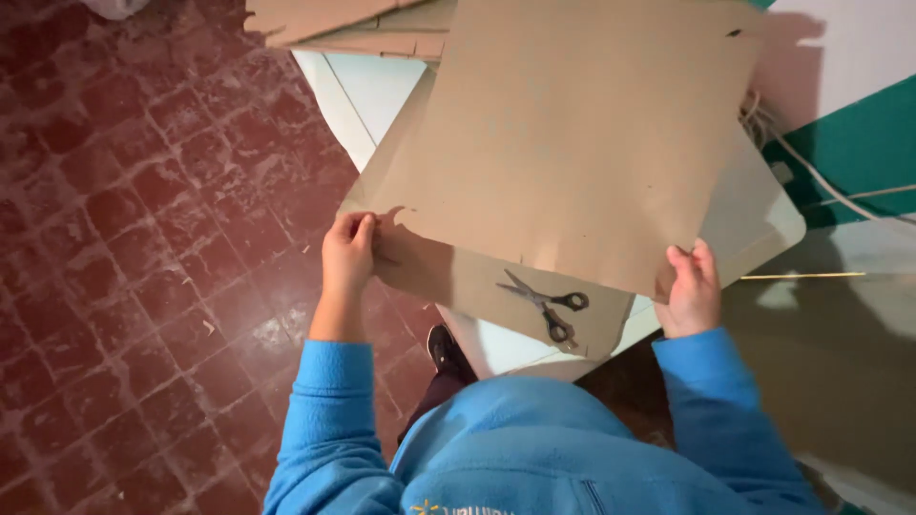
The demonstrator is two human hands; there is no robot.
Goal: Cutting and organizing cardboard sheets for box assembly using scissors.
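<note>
I hold a large brown cardboard sheet (582,133) up over a white table (367,95). My left hand (348,253) pinches the sheet's lower left corner, where the edge is torn. The lower right corner is gripped by my right hand (692,291). Under the held sheet lies a second cardboard piece (458,281) on the table. Black-handled scissors (546,303) rest shut on that lower piece, between my two hands. Both arms wear blue sleeves.
Red tiled floor (143,238) spreads to the left. More cardboard (324,24) lies at the far end of the table. A green and white wall (859,143) with a pale cord (811,172) is at right. A thin yellow stick (801,277) lies at right.
</note>
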